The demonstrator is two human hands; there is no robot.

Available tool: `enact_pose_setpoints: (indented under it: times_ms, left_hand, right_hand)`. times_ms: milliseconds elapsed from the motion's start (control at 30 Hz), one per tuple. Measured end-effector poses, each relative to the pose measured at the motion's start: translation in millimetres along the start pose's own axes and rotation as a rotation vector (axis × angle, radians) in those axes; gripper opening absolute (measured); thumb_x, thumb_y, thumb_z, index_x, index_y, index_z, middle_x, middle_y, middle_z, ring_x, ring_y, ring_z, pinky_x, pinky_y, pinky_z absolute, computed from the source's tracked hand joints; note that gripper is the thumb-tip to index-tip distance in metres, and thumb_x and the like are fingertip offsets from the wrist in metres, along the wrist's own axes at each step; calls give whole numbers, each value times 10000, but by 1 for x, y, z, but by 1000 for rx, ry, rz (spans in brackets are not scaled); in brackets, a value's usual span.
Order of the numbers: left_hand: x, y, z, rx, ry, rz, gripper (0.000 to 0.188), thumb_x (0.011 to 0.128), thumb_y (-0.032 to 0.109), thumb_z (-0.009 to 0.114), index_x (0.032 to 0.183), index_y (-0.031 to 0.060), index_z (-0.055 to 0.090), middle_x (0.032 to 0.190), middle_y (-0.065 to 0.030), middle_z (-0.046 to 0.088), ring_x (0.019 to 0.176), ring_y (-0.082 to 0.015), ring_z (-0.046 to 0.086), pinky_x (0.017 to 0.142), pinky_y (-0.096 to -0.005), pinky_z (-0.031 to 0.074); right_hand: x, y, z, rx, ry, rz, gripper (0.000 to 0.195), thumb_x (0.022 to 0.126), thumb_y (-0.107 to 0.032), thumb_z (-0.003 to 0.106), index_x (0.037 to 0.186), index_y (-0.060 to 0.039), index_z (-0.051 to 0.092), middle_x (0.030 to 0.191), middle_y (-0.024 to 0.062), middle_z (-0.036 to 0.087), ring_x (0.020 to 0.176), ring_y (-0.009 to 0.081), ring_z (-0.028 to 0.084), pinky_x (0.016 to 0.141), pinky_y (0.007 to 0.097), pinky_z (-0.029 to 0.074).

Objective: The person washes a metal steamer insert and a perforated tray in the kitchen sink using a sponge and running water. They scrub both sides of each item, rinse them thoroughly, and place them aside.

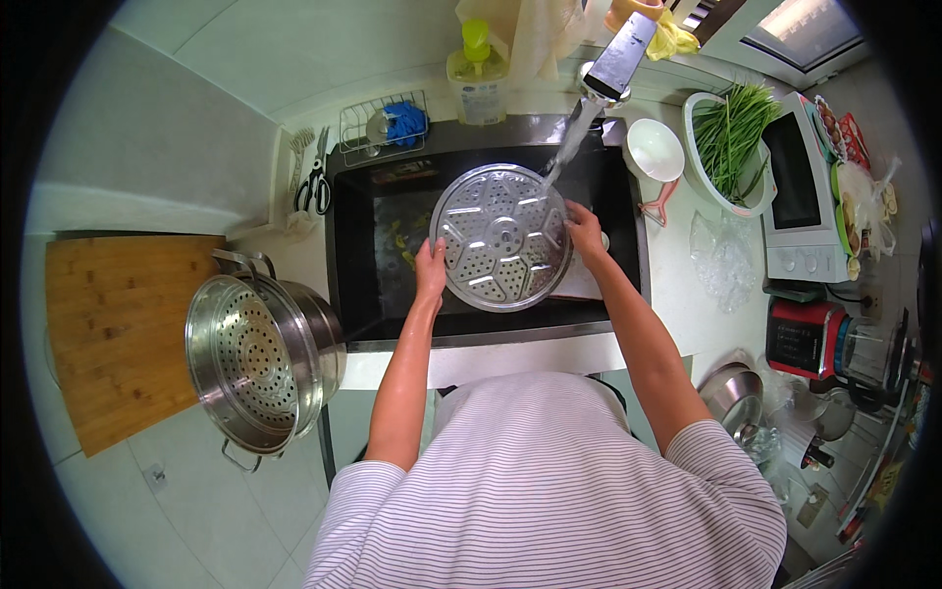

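A round perforated metal steamer tray (pixel 505 237) is held over the dark sink (pixel 486 335) by both my hands. My left hand (pixel 430 274) grips its left rim, thumb on the upper face. On the right rim my right hand (pixel 585 234) has hold of it, its fingers partly hidden behind the edge. Water (pixel 572 141) runs from the faucet (pixel 622 59) and meets the tray near its upper right rim. Yellow-green scraps (pixel 401 241) lie on the sink floor at the left.
Left of the sink stand a steel steamer pot (pixel 324 331) and a wooden cutting board (pixel 132 331). Scissors (pixel 316 177), a wire rack (pixel 383 129) and a soap bottle (pixel 477 85) line the back. At right are a white bowl (pixel 653 150), a peeler (pixel 659 203), a basin (pixel 695 162) of green stalks and a microwave (pixel 802 191).
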State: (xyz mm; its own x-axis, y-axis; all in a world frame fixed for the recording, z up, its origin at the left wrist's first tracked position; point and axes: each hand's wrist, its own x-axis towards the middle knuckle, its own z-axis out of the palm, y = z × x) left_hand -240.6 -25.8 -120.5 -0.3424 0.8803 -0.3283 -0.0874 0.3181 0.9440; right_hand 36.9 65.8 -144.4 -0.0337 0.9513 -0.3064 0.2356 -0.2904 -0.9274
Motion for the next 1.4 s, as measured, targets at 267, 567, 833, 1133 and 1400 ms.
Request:
enact_pose_setpoints:
  times_ms: [267,567,833,1133,1400]
  left_hand:
    - [12,-45,-16,-138,-80,-458,322,920,361,399,1115,108,439,1041,-50,562,947,-194,569,755,-412,476]
    - [10,-39,-1,-125,-85,-551,270,922,342,396,1011,91,436,931,-66,572,724,-191,609,574,-353,503]
    - [12,-47,-2,-63,-219,-547,199,917,278,424,911,93,498,784,-29,559,654,-166,580,534,-359,490]
    - [-4,22,5,103,-273,-293,261,929,223,392,1099,57,500,883,-40,601,716,-133,592,534,-314,494]
    - [-11,10,-28,101,-165,-329,273,924,234,402,1150,85,441,1029,-64,566,843,-157,586,632,-321,491]
  right_hand:
    - [-3,-71,8,48,-64,-115,381,760,28,514,1141,36,522,1099,121,578,1003,177,547,864,262,405]
    - [5,-81,5,-166,36,-121,314,780,-64,537,1076,37,569,1019,150,618,929,192,588,810,269,434]
    - [3,-32,-17,-218,108,41,319,772,-88,554,1071,18,581,975,124,634,846,170,600,753,260,447]
    - [-6,21,-13,-72,-7,229,410,744,75,501,1152,32,505,1097,120,578,1016,197,536,865,264,397]
    - [-8,-30,17,36,-22,-87,434,729,118,419,1145,30,505,1126,110,564,1072,201,518,928,271,363]
